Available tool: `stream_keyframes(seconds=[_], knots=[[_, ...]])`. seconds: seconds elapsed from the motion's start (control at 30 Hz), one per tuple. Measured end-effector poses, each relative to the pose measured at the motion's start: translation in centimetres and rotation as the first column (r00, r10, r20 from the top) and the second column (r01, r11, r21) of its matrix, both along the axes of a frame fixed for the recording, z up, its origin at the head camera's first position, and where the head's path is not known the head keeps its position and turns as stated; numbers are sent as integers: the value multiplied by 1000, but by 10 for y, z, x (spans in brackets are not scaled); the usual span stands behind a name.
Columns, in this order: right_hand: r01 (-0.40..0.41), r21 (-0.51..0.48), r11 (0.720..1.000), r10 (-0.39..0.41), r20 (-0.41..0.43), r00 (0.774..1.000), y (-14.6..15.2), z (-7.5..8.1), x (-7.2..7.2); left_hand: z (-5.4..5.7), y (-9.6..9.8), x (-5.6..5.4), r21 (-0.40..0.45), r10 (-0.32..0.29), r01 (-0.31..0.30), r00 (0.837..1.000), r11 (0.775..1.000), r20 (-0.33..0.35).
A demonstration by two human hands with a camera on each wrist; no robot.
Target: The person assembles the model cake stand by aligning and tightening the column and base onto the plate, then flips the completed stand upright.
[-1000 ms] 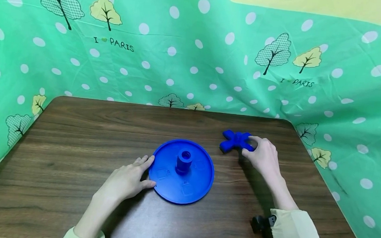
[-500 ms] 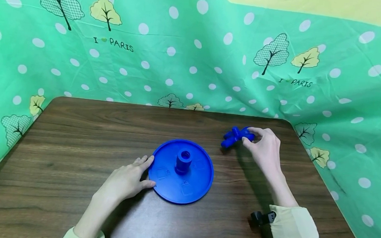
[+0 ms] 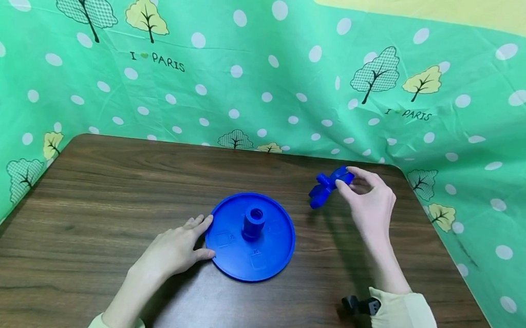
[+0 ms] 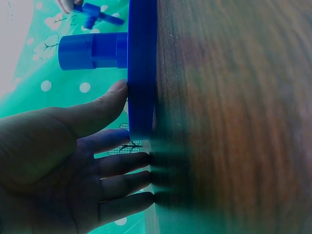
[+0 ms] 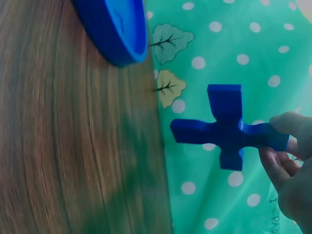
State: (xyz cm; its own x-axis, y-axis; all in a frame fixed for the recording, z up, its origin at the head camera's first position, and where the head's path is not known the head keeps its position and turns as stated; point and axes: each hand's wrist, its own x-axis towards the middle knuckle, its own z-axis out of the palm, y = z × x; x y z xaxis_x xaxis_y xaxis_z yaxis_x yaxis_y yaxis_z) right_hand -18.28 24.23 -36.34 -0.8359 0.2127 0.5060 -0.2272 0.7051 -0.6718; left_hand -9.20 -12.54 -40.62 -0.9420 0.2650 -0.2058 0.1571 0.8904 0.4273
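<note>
In the head view, the left hand [image 3: 173,249] rests at the near-left edge of a round blue base [image 3: 229,262] lying flat on the wood-grain table [image 3: 102,198]; its fingers are extended, with the thumb and a fingertip touching the rim. A hollow blue post [image 3: 253,226] stands upright at the base's middle. To the right and farther back, the right hand [image 3: 371,206] pinches one arm of a blue four-armed piece [image 3: 323,192] between thumb and fingers, holding it tilted above the table, well apart from the base. Green dotted cloth [image 3: 254,45] hangs behind. The left wrist view shows the thumb straight against the base's side and the other fingers stretched out, their tips near the tabletop. In the right wrist view, the four-armed piece is held clear of the table, its other three arms free.
</note>
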Motion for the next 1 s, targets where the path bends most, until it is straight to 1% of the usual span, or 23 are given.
stream_keyframes(seconds=[0.2,0.4,0.5,0.67,0.83,1.0], knots=[[-67,-91,994,63,-46,997,-11,6,12,0,0,-1,-1,-4,4,1000,1000,7],[-119,-135,984,111,-63,992,-22,10,24,1,0,-1,0,-2,2,1000,1000,8],[-154,-158,975,142,-86,986,-29,12,29,1,0,-1,0,-1,1,1000,1000,9],[-230,-217,949,205,-134,970,-42,14,37,1,1,-2,-1,5,-5,1000,1000,22],[-287,-243,927,247,-181,952,-54,14,46,0,1,-2,-3,6,-6,1000,1000,24],[-370,-265,891,310,-240,920,-66,10,54,0,1,-1,-5,0,0,1000,1000,10]])
